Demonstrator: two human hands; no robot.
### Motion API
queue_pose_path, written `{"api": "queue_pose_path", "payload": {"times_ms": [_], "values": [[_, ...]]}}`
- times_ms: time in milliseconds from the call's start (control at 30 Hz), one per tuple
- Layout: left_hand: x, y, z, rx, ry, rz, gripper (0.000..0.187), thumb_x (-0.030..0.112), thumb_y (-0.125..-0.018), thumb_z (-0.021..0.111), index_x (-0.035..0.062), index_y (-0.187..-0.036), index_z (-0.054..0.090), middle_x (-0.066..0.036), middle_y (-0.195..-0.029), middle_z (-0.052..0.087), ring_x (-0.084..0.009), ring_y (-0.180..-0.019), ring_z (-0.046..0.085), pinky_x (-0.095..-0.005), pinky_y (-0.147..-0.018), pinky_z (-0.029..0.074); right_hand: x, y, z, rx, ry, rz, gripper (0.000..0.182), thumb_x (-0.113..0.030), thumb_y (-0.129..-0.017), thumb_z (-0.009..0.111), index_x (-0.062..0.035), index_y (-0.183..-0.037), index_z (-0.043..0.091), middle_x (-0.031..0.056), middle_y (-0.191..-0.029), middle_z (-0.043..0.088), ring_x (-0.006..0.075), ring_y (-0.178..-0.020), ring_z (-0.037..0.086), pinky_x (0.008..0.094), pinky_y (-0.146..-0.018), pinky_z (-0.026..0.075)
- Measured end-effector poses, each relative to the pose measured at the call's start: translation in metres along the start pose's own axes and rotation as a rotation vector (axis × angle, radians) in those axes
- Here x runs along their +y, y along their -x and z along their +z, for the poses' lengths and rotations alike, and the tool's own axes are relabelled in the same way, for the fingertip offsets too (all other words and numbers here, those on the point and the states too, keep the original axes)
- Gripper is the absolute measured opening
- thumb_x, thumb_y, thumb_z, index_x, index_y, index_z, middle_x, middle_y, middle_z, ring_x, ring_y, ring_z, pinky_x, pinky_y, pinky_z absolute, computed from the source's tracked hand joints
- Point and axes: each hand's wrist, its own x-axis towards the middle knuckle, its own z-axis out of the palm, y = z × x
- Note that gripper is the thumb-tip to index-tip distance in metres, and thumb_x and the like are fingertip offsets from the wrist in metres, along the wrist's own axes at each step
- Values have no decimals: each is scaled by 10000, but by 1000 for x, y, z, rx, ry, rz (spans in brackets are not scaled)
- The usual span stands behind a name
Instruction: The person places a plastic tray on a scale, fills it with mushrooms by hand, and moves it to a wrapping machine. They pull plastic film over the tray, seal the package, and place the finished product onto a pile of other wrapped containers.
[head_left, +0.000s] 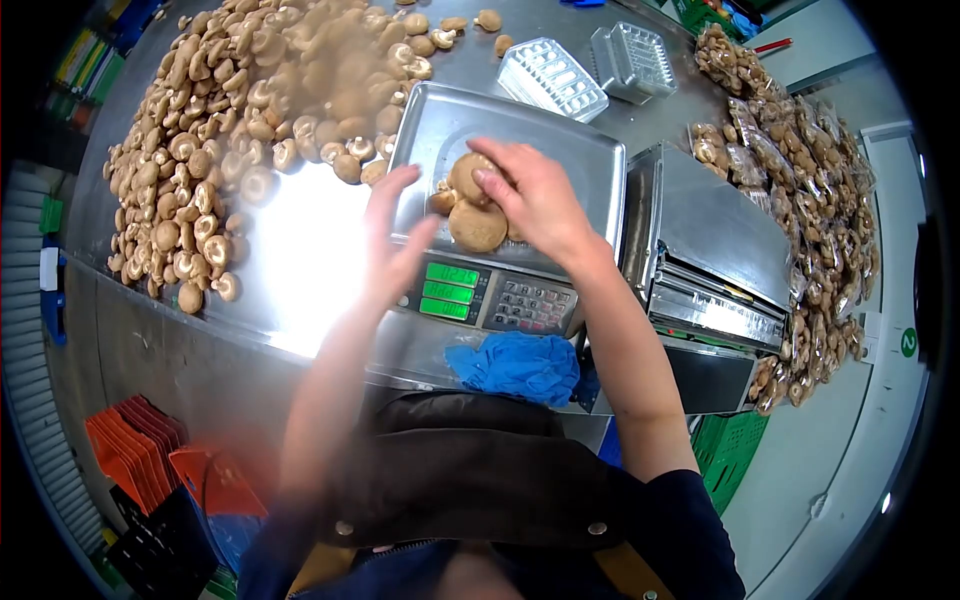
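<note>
**Right grip point(535, 197) clasping round brown mushroom point(466, 178)**

It's over the silver metal scale pan point(590, 165), against a larger tan mushroom point(478, 227) at 6 o'clock. My left grip point(393, 240) is released, fingers spread, blurred, 8 o'clock. From pan: loose mushroom pile point(195, 160) 10, clear plastic trays point(553, 82) 12–1.
</note>
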Motion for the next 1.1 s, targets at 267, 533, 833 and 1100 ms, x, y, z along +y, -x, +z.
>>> {"api": "queue_pose_path", "payload": {"times_ms": [267, 533, 833, 1100], "values": [[6, -16, 37, -222, -26, -31, 800, 117, -658, 745, 1, -1352, 363, -236, -1398, 352, -375, -1313, 348, -421, -1095, 297, 23, 23, -3, 107, 122, -57, 587, -336, -824, 654, -51, -1304, 471, 198, -1296, 489, 358, -1250, 404, 440, -1087, 272], [0, -19, 49, -308, -303, 148, 762, 113, -728, 678, 31, -1395, 320, -207, -1468, 279, -387, -1354, 279, -449, -1113, 243, 44, 43, 20, 77, 375, -36, 739, -460, -799, 648, -85, -1380, 387, 192, -1429, 337, 343, -1344, 287, 508, -1131, 146], [2, -12, 23, -185, -159, 139, 807, 197, -733, 694, 47, -1424, 304, -182, -1471, 297, -332, -1366, 275, -428, -1110, 240, 45, 55, -8, 338, 143, 94, 638, -391, -871, 592, -35, -1360, 390, 193, -1368, 417, 340, -1300, 360, 438, -1109, 248], [-8, -15, -26, -16, -103, -323, 488, 73, -779, 644, 1, -1246, 522, -101, -1055, 636, -149, -843, 613, -268, -677, 502, 64, 96, -32, 455, -68, 457, 431, -104, -898, 515, -8, -1312, 443, 160, -1188, 567, 227, -937, 597, 334, -850, 478]]}}
